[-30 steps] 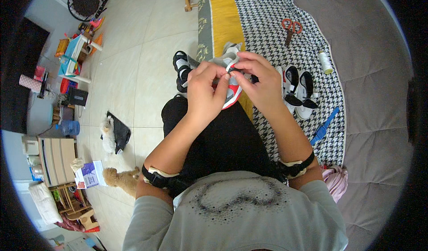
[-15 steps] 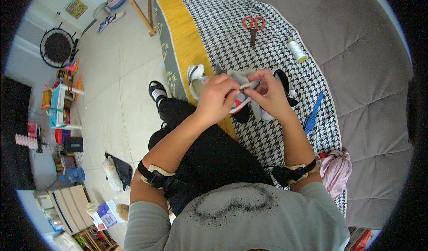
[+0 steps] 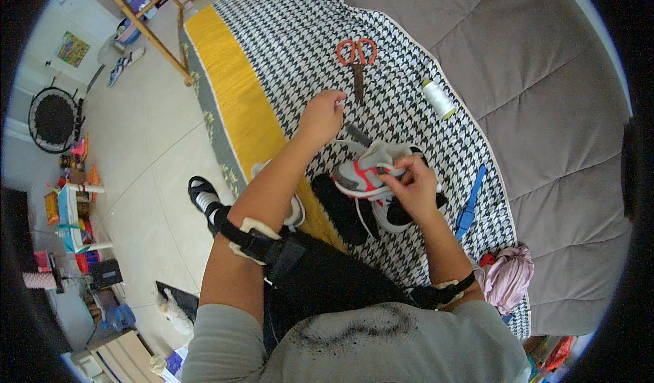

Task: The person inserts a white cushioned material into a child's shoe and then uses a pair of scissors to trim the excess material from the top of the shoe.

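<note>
A person in a grey T-shirt (image 3: 354, 349) works over a black-and-white houndstooth cloth (image 3: 293, 36), 2 hands well apart as I look on. The right hand (image 3: 412, 185) has its thumb and forefinger pinched together on the upper of a grey, white and red sneaker (image 3: 361, 180), which is above the cloth, toe toward the person's left, overlapping a white-and-black shoe (image 3: 392, 219) from this angle. The left hand (image 3: 322, 119) reaches out over the cloth, forward of the sneaker, its fingers curled inward; I cannot tell whether they grip anything. Near those fingertips lies 1 pair of scissors (image 3: 359, 80) with 2 orange handle loops. Off to their right rests 1 spool of white thread (image 3: 439, 101), close to a grey quilted cover (image 3: 545, 117). A blue strap (image 3: 469, 213) lies to the right of the right hand, and a pink fabric (image 3: 509, 281) is bunched nearer the person. A yellow band (image 3: 235, 76) runs along the cloth's left side.
</note>
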Demonstrator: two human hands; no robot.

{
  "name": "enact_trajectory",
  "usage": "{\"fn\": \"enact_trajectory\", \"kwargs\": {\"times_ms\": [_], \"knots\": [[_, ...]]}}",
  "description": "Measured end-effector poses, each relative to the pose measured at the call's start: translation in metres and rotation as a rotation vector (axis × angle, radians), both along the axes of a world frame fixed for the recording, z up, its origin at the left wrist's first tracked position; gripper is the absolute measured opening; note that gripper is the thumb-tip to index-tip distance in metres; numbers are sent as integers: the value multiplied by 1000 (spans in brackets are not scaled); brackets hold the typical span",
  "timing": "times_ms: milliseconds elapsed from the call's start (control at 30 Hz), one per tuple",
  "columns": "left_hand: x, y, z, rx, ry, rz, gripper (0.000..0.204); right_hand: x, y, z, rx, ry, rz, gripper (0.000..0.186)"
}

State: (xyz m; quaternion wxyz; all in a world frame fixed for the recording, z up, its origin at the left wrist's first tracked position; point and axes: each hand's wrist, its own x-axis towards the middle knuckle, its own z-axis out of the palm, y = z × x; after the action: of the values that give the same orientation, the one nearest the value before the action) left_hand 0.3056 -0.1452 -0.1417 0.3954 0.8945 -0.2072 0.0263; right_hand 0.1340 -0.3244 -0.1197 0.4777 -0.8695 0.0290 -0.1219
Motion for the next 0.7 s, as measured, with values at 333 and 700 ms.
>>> {"fn": "enact_trajectory", "kwargs": {"times_ms": [333, 700], "knots": [[83, -45, -51, 763, -378, -443, 37, -6, -9, -38, 84, -270, 16, 38], [81, 15, 6, 729, -873, -755, 17, -6, -12, -60, 217, -247, -36, 42]]}}
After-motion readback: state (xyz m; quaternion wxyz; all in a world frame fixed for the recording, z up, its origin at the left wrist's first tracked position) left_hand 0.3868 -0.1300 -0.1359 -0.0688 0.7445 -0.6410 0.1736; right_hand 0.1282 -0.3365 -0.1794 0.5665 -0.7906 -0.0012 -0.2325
